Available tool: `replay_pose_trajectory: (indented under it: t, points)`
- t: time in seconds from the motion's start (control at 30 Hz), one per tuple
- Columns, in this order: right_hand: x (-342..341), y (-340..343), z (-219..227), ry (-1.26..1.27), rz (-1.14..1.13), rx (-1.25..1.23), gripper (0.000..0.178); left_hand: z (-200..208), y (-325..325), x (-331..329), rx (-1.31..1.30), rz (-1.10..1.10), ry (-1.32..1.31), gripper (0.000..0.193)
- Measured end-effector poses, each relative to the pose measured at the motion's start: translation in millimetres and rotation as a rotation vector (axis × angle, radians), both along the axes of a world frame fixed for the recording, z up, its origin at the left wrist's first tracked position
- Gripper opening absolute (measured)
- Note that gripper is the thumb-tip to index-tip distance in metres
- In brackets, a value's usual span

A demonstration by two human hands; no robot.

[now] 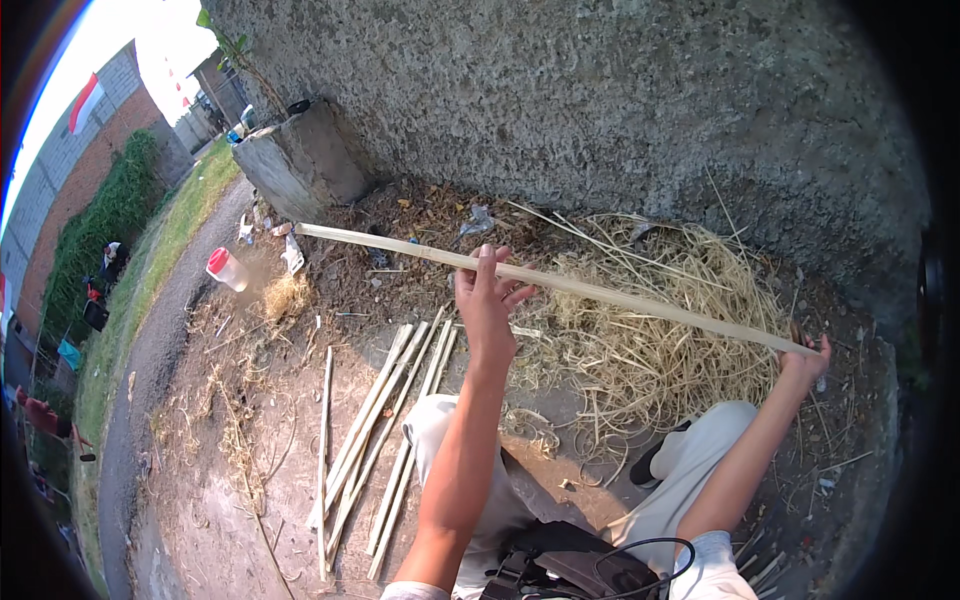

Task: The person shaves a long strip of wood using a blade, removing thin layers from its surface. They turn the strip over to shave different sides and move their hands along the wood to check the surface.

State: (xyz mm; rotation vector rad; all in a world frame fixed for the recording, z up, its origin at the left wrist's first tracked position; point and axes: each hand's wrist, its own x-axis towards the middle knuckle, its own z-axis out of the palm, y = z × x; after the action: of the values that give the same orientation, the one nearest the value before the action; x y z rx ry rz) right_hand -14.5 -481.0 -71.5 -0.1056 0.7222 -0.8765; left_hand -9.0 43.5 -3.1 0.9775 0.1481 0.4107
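A long pale bamboo strip (620, 297) stretches in front of me, slanting from the upper left down to the right. My left hand (487, 305) grips it left of its middle, some fingers lifted away from it. At its right end, my right hand (803, 362) is closed around the strip. A small brownish shape shows by those right fingers, too small to name. Below the strip lies a pile of thin curled bamboo shavings (660, 340). Several cut bamboo strips (375, 430) rest on the ground left of my knees.
A rough grey wall (600, 100) rises ahead, with a concrete block planter (300, 165) at its left end. A clear container with a red lid (228, 268) stands on the dirt. A paved path (150, 370) and grass run along the left, where another person's arm (45, 412) shows.
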Motion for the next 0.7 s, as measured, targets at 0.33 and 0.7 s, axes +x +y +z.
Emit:
replay_pose_trajectory:
  t: [0.33,0.7]
  points:
    - [-9.6,-23.8,-10.4,-0.344,-0.080,-0.011,0.024,-0.7,33.2,1.1,-0.136,0.085,-0.106,0.046]
    - [-1.8,-38.9,-31.0,-0.315,-0.068,0.056,0.021,-4.3,51.8,-5.5,-0.246,0.040,-0.185,0.046]
